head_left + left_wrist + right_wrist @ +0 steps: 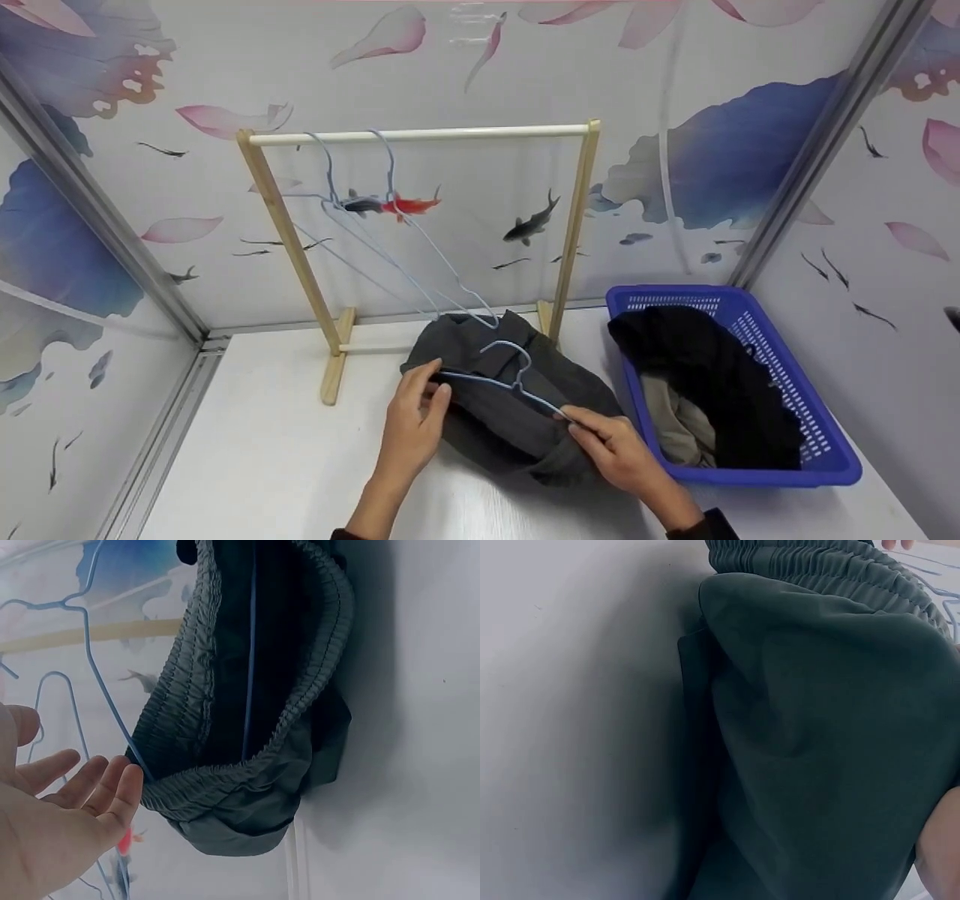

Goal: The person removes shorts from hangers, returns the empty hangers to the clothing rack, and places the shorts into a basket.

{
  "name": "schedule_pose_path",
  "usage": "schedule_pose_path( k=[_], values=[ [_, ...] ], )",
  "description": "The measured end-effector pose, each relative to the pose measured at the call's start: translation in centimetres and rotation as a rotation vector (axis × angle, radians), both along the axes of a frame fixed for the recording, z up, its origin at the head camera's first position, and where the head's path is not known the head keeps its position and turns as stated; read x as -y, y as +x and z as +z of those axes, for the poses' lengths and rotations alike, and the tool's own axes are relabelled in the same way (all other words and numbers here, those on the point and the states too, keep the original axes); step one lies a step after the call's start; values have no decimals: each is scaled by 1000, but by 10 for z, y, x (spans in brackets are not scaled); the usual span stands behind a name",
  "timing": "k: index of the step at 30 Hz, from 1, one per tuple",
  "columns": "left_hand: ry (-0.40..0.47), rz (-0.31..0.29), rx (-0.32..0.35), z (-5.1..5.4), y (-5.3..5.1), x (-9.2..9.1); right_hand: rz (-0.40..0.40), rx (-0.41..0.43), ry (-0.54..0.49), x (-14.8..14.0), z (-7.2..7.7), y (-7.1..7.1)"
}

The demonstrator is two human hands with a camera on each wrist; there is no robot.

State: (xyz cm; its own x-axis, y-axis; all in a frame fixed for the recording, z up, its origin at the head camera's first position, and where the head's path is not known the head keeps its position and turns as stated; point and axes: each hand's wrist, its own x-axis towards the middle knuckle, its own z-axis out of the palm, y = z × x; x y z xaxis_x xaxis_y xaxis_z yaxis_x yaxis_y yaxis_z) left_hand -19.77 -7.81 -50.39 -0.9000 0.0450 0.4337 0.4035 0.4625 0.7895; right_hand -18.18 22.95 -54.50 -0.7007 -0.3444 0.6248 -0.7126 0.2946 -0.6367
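Note:
Dark grey pants [540,442] with a gathered elastic waistband [176,682] lie bunched on the white table. A blue wire hanger [517,384] runs across the waist opening, its lower bar inside and its hook upward. My left hand [414,420] is at the hanger's left end; in the left wrist view its loosely bent fingers [124,791] touch the waistband's edge beside the wire. At the other end, my right hand [619,450] pinches the waistband near the hanger's arm. Cloth hides most of that hand in the right wrist view, where the pants [825,712] fill the middle.
Behind the pants stands a wooden rack [289,225] with a white rail [480,133]; two blue wire hangers [390,169] hang at its left part. To the right, a blue plastic basket [832,465] holds black clothing [712,382] and a beige garment [675,420]. Printed panels enclose the table.

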Motion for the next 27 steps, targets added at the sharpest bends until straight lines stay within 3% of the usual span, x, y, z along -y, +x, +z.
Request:
schedule_pose_path(
  k=[14,27],
  values=[
    [-35,80,20,5,-3,10,-14,25,-26,-4,12,0],
    [-83,108,-14,5,-11,20,-4,-48,-63,-8,27,-7]
  ],
)
